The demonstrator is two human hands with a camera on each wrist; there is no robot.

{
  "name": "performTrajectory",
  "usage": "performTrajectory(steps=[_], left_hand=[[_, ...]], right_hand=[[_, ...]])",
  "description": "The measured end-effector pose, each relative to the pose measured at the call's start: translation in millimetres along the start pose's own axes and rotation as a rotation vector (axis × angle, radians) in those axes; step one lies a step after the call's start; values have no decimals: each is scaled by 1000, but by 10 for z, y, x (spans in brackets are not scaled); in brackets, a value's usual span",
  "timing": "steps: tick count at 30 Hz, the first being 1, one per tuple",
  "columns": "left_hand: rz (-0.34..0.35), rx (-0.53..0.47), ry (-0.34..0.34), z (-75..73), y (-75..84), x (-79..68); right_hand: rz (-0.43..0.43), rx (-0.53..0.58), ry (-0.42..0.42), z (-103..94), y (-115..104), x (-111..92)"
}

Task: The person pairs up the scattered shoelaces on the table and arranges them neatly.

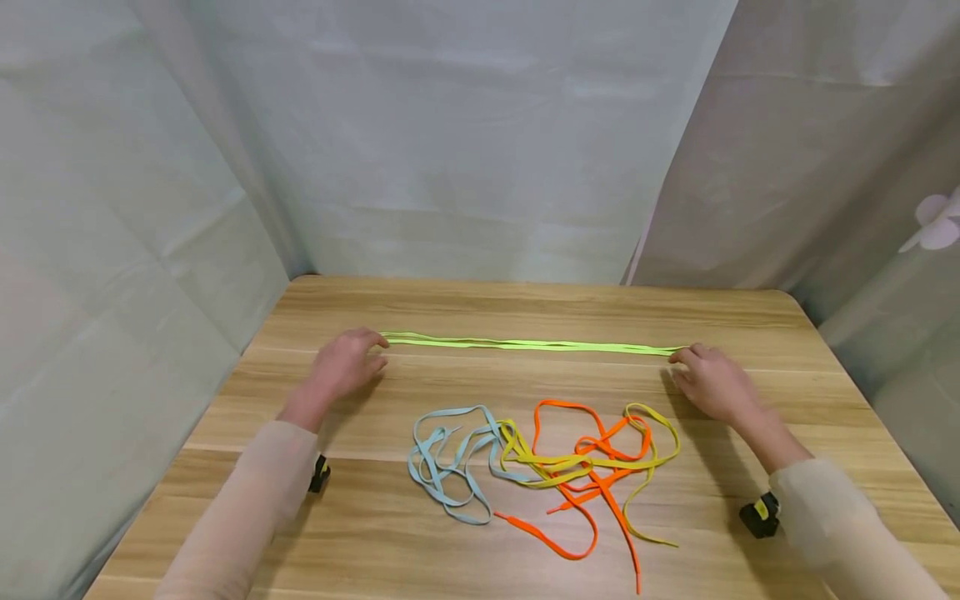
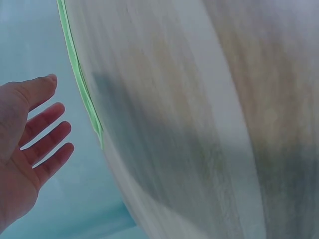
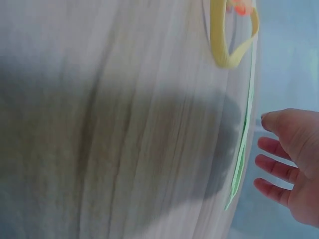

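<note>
A bright green shoelace (image 1: 525,343) lies folded into a long, nearly straight line across the far part of the table. At its left end is my left hand (image 1: 348,362); in the left wrist view this hand's fingers (image 2: 47,144) are parted and relaxed, apart from the lace (image 2: 84,92). My right hand (image 1: 716,383) hovers by the other end, its fingers (image 3: 276,169) loosely bent with nothing between them. Nearer to me lie a light blue shoelace (image 1: 467,475), a yellow shoelace (image 1: 555,467) and an orange shoelace (image 1: 613,500), loosely looped and overlapping.
The wooden table (image 1: 420,550) has a rounded far edge. Pale curtains (image 1: 465,150) hang behind it and along both sides. A small black device with a yellow mark (image 1: 761,515) is on my right wrist, and a similar one (image 1: 319,473) on my left.
</note>
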State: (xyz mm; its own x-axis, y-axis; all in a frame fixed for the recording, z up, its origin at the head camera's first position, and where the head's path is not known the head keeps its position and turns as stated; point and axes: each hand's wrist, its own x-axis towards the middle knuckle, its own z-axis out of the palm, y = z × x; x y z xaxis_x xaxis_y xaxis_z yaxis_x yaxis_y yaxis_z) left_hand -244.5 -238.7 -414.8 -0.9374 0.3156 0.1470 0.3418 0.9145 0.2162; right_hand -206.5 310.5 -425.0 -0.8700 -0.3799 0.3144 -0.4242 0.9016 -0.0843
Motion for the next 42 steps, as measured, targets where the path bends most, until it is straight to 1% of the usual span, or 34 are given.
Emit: performTrajectory(steps=[2, 8, 15, 18, 21, 24, 27, 31, 34, 38, 42], left_hand=[[29, 8, 11, 5, 47, -12], [159, 39, 85, 23, 189, -58], [233, 64, 114, 49, 359, -112], [282, 66, 125, 51, 450, -121], [332, 63, 120, 37, 567, -129], [366, 64, 105, 23, 688, -138], [404, 65, 95, 6, 808, -151], [474, 92, 95, 1, 965, -161], [508, 105, 84, 9, 1078, -162], [549, 95, 61, 14, 1233, -164], [619, 89, 68, 43, 1389, -171]], right_hand=[[-30, 7, 13, 0, -50, -5], [-119, 23, 48, 5, -208, -39], [-200, 48, 68, -1, -432, -50], [-229, 53, 61, -13, -527, -44], [-236, 54, 26, -25, -601, -47], [-242, 63, 5, -39, -659, -61], [-264, 75, 18, -49, -698, -79], [-304, 79, 47, -46, -723, -111], [-329, 84, 49, -39, -732, -143], [-337, 89, 42, -46, -765, -206], [-347, 93, 60, -40, -807, -268]])
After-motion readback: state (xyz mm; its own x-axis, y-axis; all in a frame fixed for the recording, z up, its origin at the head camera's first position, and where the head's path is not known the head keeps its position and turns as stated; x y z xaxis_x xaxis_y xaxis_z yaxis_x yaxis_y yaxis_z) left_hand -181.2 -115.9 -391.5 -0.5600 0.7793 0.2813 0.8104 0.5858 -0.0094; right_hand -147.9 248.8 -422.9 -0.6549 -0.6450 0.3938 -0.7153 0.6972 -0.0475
